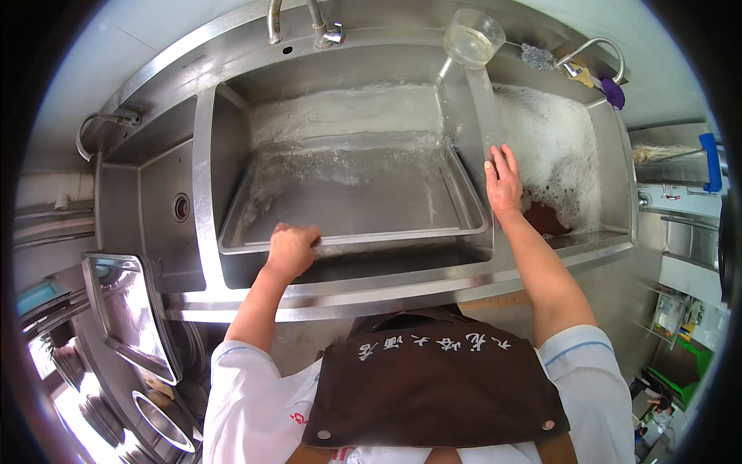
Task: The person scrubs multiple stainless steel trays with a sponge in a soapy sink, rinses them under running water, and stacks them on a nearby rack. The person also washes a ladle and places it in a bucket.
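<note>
My left hand (291, 248) is closed around the near rim of a large stainless steel tray (353, 200). The tray leans in the middle basin (278, 272) of a steel sink, its near edge raised and its far part reaching down into water. Over the divider at the basin's right is my right hand (504, 184), holding nothing, its fingers extended and a little apart. Whether it touches the divider I cannot tell. Beside it, the right basin (615, 168) holds white foam (545, 133) and a reddish-brown patch.
A clear plastic container (473, 40) sits at the back of the divider. Faucets (324, 29) line the rear ledge, with a grey scouring pad (537, 57) and a purple cloth (613, 94) at right. More trays (124, 313) stand on edge at left, near a metal basin (162, 420).
</note>
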### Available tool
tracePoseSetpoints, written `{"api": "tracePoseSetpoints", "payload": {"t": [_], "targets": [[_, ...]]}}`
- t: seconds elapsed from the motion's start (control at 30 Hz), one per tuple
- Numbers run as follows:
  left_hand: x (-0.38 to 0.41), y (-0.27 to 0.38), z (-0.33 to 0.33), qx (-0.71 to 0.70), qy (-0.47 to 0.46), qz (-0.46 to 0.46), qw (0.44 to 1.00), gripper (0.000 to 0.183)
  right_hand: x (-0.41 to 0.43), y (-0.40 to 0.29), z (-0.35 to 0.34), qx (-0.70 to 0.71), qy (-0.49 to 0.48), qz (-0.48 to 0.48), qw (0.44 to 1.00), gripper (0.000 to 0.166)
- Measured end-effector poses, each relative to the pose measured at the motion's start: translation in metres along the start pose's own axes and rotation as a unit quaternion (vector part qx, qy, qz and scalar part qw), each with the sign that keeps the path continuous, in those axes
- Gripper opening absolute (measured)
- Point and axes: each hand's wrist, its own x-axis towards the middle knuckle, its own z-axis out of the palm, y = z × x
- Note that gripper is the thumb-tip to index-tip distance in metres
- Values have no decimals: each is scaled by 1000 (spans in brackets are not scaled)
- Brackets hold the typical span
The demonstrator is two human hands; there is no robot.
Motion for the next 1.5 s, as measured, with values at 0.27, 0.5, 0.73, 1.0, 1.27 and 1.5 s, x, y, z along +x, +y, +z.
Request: {"api": "tracePoseSetpoints", "payload": {"t": [0.27,0.5,0.73,1.0,1.27,1.5], "targets": [[31,15,-46,62,295,3,953,14,4,14,5,50,3,29,998,34],[78,18,-108,31,266,-95,959,19,3,12,4,13,9,-3,1000,33],[78,74,-191,-1,172,-186,967,18,2,10,1,53,11,11,998,31],[53,113,-240,6,150,-178,973,16,5,34,11,98,110,-172,974,10],[29,152,-262,31,200,-156,967,14,6,68,14,150,46,-168,973,9],[-26,142,-258,57,301,-75,949,16,-9,45,-37,403,-515,249,714,21]]}}
